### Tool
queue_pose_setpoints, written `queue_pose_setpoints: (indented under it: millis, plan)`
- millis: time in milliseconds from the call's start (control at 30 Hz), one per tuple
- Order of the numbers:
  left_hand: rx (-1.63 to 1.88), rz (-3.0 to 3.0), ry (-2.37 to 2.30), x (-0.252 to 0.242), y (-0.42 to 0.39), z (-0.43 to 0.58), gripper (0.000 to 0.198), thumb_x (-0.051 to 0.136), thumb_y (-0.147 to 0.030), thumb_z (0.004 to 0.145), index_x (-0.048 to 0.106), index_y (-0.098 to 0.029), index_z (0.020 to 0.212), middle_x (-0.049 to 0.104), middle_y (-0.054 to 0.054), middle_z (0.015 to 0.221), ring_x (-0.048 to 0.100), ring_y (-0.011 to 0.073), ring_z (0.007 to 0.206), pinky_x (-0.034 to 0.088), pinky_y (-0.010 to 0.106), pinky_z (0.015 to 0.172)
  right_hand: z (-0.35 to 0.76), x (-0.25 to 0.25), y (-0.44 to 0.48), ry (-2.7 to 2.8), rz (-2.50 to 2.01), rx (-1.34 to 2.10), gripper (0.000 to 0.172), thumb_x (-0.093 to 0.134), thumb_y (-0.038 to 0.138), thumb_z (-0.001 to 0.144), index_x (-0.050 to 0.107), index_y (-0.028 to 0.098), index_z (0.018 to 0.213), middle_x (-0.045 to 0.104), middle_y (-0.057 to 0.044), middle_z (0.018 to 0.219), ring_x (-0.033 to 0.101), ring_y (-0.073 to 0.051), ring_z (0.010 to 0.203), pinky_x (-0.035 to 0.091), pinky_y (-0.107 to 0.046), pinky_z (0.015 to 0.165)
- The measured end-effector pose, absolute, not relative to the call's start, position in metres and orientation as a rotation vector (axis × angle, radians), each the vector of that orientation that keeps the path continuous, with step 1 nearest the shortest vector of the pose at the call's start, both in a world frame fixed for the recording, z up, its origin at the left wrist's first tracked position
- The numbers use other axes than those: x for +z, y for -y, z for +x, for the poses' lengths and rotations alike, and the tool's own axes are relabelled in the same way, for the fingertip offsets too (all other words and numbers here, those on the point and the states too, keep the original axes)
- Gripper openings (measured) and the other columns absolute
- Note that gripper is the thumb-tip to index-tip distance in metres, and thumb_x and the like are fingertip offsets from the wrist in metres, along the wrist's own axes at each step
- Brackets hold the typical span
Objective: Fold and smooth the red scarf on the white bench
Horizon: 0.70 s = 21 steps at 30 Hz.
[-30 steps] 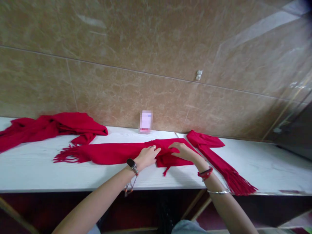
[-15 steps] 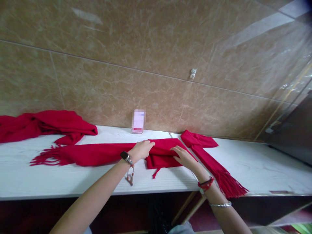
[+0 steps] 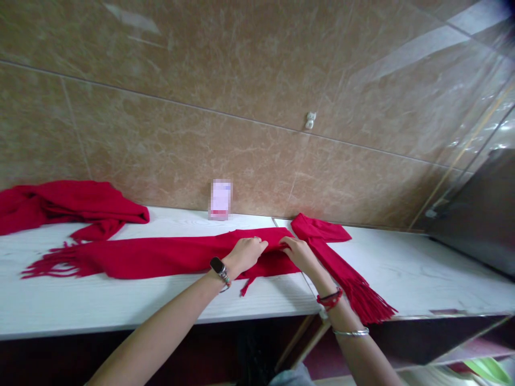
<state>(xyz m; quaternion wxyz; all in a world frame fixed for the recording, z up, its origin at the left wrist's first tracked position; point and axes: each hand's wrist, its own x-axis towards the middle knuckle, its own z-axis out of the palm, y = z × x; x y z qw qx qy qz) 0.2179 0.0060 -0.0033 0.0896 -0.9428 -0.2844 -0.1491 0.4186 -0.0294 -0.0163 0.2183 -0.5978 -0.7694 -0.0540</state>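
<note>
A red fringed scarf (image 3: 161, 256) lies lengthwise on the white counter, its tassels spread at the left and its right end folded over. My left hand (image 3: 246, 254), with a watch at the wrist, is closed on the folded part of the scarf. Close by on the right, my right hand (image 3: 298, 253) pinches the upper fold with its fingers curled. Between the two hands the cloth is slightly raised and creased. Just right of my right hand, a second red scarf (image 3: 330, 262) lies bent, with its fringe at the counter's front edge.
A bunched red cloth (image 3: 80, 201) lies at the back left. A phone-like upright thing with a blurred screen (image 3: 220, 200) leans against the tiled wall (image 3: 169, 139). A small white cat figure (image 3: 310, 120) is on the wall. Open shelf space shows below the white counter (image 3: 100, 305).
My left hand has moved right along the scarf, closer to my right hand. My right fingers, looser before, now pinch the fold. The view has shifted slightly to the right.
</note>
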Motion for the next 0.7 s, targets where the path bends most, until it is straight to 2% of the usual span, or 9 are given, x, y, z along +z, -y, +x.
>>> queue_pose_setpoints:
  millis: [133, 300, 500, 633, 700]
  plan:
    - [-0.459, -2.763, 0.808, -0.004, -0.013, 0.213, 0.017, 0.044, -0.005, 0.081, 0.057, -0.014, 0.086, 0.062, 0.009, 0.080, 0.061, 0.0197, 0.074, 0.047, 0.029, 0.064, 0.435, -0.017, 0.031, 2.141, -1.721, -0.299, 0.022, 0.051, 0.009, 0.073, 0.060, 0.019, 0.090, 0.060, -0.006, 0.094, 0.056, -0.018, 0.089, 0.043, -0.027, 0.074]
    - [-0.392, -2.726, 0.761, -0.002, -0.011, 0.210, 0.021, 0.043, 0.001, 0.077, 0.057, -0.013, 0.082, 0.063, 0.008, 0.076, 0.061, 0.0195, 0.070, 0.047, 0.029, 0.061, 0.448, -0.014, 0.036, 2.117, -1.790, -0.318, 0.021, 0.045, 0.013, 0.077, 0.063, 0.021, 0.083, 0.062, -0.004, 0.083, 0.058, -0.017, 0.077, 0.043, -0.025, 0.068]
    - [-0.363, -2.702, 0.783, -0.001, -0.004, 0.212, 0.018, 0.041, -0.003, 0.083, 0.054, -0.013, 0.090, 0.062, 0.008, 0.078, 0.062, 0.0211, 0.073, 0.047, 0.030, 0.060, 0.451, -0.014, 0.036, 2.126, -1.751, -0.359, 0.026, 0.039, 0.020, 0.084, 0.064, 0.020, 0.088, 0.064, -0.006, 0.082, 0.059, -0.019, 0.075, 0.044, -0.027, 0.066]
    - [-0.486, -2.695, 0.753, -0.007, -0.004, 0.214, 0.020, 0.053, -0.014, 0.081, 0.051, -0.015, 0.101, 0.061, 0.008, 0.092, 0.061, 0.0215, 0.081, 0.048, 0.029, 0.062, 0.450, -0.016, 0.034, 2.164, -1.771, -0.396, 0.028, 0.036, 0.017, 0.085, 0.064, 0.018, 0.090, 0.064, -0.008, 0.083, 0.059, -0.018, 0.073, 0.044, -0.026, 0.065]
    - [-0.526, -2.692, 0.766, -0.008, -0.006, 0.217, 0.021, 0.056, -0.016, 0.080, 0.051, -0.015, 0.100, 0.060, 0.009, 0.096, 0.060, 0.0213, 0.082, 0.047, 0.028, 0.063, 0.451, -0.016, 0.033, 2.168, -1.798, -0.406, 0.028, 0.036, 0.017, 0.085, 0.063, 0.016, 0.091, 0.063, -0.008, 0.085, 0.059, -0.018, 0.074, 0.043, -0.025, 0.065]
